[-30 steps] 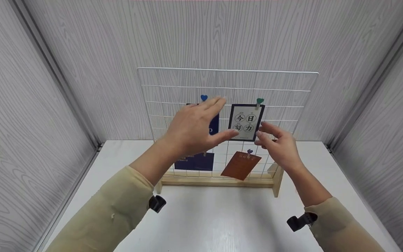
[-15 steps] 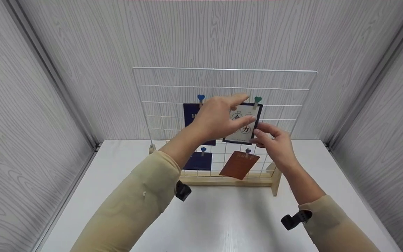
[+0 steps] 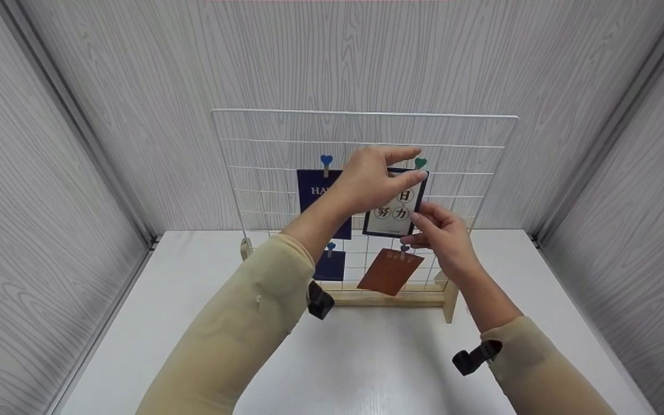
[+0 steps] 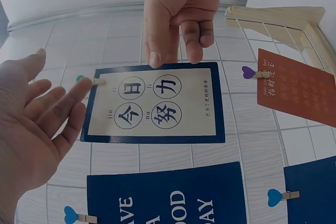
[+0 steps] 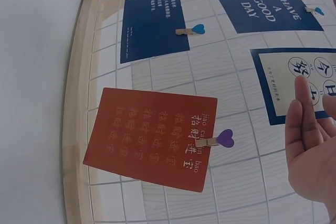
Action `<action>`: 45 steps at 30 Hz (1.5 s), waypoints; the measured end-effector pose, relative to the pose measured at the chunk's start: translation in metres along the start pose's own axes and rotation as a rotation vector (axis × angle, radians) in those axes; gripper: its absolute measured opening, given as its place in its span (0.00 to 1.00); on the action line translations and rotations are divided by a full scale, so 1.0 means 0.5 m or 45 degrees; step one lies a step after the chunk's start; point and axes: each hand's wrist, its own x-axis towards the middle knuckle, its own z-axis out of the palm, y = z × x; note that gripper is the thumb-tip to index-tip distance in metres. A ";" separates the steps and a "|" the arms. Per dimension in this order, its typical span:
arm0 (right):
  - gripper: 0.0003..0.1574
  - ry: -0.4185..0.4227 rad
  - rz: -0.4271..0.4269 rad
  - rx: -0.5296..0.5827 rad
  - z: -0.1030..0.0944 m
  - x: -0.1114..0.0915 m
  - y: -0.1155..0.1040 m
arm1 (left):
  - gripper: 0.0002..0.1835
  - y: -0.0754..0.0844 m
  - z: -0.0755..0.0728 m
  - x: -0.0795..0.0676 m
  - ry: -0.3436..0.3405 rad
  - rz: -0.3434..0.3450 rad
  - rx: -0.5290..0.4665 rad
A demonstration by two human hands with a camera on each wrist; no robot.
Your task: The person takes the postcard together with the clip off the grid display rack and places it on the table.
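A white card with a dark blue border (image 3: 387, 222) hangs on the white wire grid (image 3: 476, 173), held at its top right corner by a green heart clip (image 3: 421, 163). My left hand (image 3: 369, 183) reaches across the card's top, thumb and fingers spread around the clip. In the left wrist view the left fingers (image 4: 63, 111) lie extended beside that clip. My right hand (image 3: 448, 237) pinches the card's right edge, thumb in front and index finger behind. The right wrist view shows the right hand (image 5: 312, 150) partly, overlapping the card's lower edge.
A red card (image 5: 152, 140) hangs tilted below from a purple heart clip (image 5: 224, 138). Two navy cards, one lettered (image 5: 268, 11) and one lower (image 5: 152, 27), hang from blue heart clips on the left. The grid's wooden base (image 3: 389, 298) stands on the white table (image 3: 378, 369).
My left hand has moved right, from over the navy card to the green clip. The white card's lower edge has dropped slightly; my right hand stays at its right edge.
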 end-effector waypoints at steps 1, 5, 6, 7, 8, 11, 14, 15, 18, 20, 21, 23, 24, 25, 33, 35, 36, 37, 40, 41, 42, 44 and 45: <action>0.30 -0.007 0.007 0.002 0.000 0.001 0.002 | 0.29 0.000 0.000 0.002 -0.005 0.000 -0.008; 0.29 -0.036 0.019 0.004 0.001 0.006 0.008 | 0.28 -0.002 0.003 0.009 -0.023 -0.007 -0.052; 0.29 -0.042 0.019 0.002 0.001 0.007 0.009 | 0.28 -0.002 0.003 0.011 -0.031 -0.013 -0.065; 0.28 -0.047 0.019 0.002 0.001 0.009 0.009 | 0.28 -0.002 0.004 0.012 -0.037 -0.017 -0.075; 0.28 -0.049 0.018 0.000 0.001 0.010 0.009 | 0.28 -0.002 0.004 0.014 -0.045 -0.023 -0.087; 0.26 -0.072 0.015 -0.014 -0.003 0.014 0.010 | 0.29 -0.001 0.005 0.018 -0.067 -0.035 -0.106; 0.25 -0.104 0.004 -0.055 -0.006 0.018 0.010 | 0.29 0.001 0.006 0.020 -0.082 -0.039 -0.093; 0.24 -0.119 -0.002 -0.070 -0.007 0.018 0.011 | 0.29 0.001 0.007 0.021 -0.085 -0.039 -0.086; 0.24 -0.152 -0.024 -0.131 -0.011 0.020 0.011 | 0.29 0.003 0.009 0.022 -0.099 -0.039 -0.069; 0.23 -0.163 -0.032 -0.165 -0.013 0.022 0.011 | 0.30 0.004 0.010 0.024 -0.109 -0.041 -0.057; 0.23 -0.169 -0.037 -0.184 -0.014 0.023 0.011 | 0.30 0.005 0.010 0.025 -0.113 -0.044 -0.047; 0.22 -0.177 -0.048 -0.218 -0.015 0.027 0.012 | 0.30 0.006 0.010 0.028 -0.122 -0.045 -0.031; 0.21 -0.181 -0.054 -0.238 -0.016 0.029 0.012 | 0.30 0.006 0.010 0.030 -0.127 -0.046 -0.022; 0.21 -0.182 -0.058 -0.254 -0.017 0.030 0.012 | 0.31 0.007 0.009 0.031 -0.134 -0.047 -0.011; 0.20 -0.140 -0.062 -0.366 -0.026 0.034 0.009 | 0.33 0.021 0.008 0.046 -0.210 -0.067 0.148; 0.20 -0.135 -0.062 -0.381 -0.026 0.033 0.007 | 0.33 0.024 0.009 0.049 -0.214 -0.069 0.184; 0.20 -0.134 -0.062 -0.388 -0.027 0.032 0.007 | 0.33 0.024 0.010 0.050 -0.213 -0.068 0.198; 0.20 -0.133 -0.061 -0.394 -0.027 0.032 0.007 | 0.33 0.025 0.010 0.051 -0.210 -0.067 0.209; 0.20 -0.127 -0.056 -0.412 -0.028 0.031 0.008 | 0.33 0.027 0.010 0.053 -0.203 -0.070 0.235; 0.20 -0.124 -0.057 -0.418 -0.028 0.031 0.008 | 0.33 0.029 0.010 0.053 -0.204 -0.076 0.235; 0.20 -0.125 -0.058 -0.423 -0.028 0.030 0.008 | 0.33 0.030 0.010 0.054 -0.205 -0.082 0.236; 0.20 -0.118 -0.058 -0.431 -0.027 0.027 0.006 | 0.33 0.033 0.009 0.056 -0.210 -0.093 0.243; 0.20 -0.117 -0.060 -0.432 -0.027 0.025 0.005 | 0.33 0.035 0.008 0.056 -0.213 -0.097 0.250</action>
